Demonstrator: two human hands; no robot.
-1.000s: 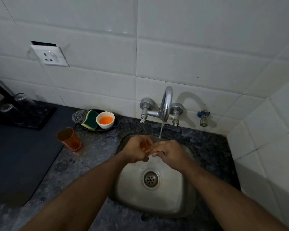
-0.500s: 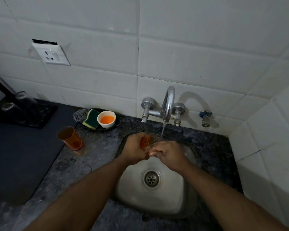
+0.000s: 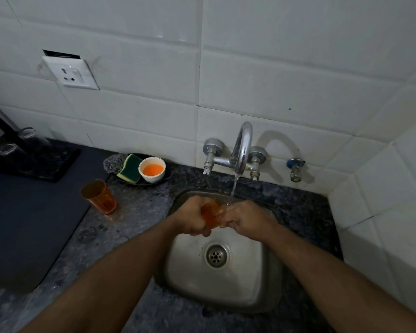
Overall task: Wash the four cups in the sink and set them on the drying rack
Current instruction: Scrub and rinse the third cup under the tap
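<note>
I hold a small translucent orange plastic cup [image 3: 210, 213] between both my hands over the back of the square stainless-steel sink [image 3: 226, 284], right under the thin stream of water [image 3: 233, 188] falling from the curved chrome tap [image 3: 242, 146]. My left hand [image 3: 191, 218] wraps around the cup's side, fingers curled about it. My right hand [image 3: 246, 218] closes on it from the other side, fingers bent at the rim; whether any reach inside I cannot tell. The cup lies tilted between my palms; only a strip of its orange wall shows, wet and glowing, and most of it is hidden by my fingers.

A second translucent orange plastic cup [image 3: 99, 195] stands upright on the speckled dark granite counter [image 3: 135, 224], well to the left of the sink and just at the edge of a dark grey mat [image 3: 22, 224]. Behind it a dark dish holds a green-and-yellow sponge [image 3: 130, 168], a grey steel scourer [image 3: 113, 162] and a small white bowl of orange liquid [image 3: 152, 169]. At the far left two clear glasses [image 3: 17, 143] sit upside down on a black drying rack [image 3: 34, 162]. A white wall socket [image 3: 70, 73] sits on the white tiles. I can read no brand, label or writing anywhere.
</note>
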